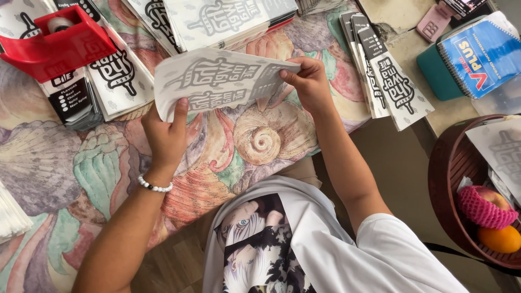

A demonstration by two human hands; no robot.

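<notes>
White printed sheet (217, 81), black lettering, held above shell-pattern cloth (260, 141): left hand (165, 135) and right hand (309, 81) pinching its ends; similar stacks (114, 70) left, red dispenser (59, 40) top-left, blue notebook (480, 54) right

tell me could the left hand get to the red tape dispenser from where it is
Probably yes: the red tape dispenser sits uncovered up and left of the left hand, but that hand is holding the printed paper sheet.
</notes>
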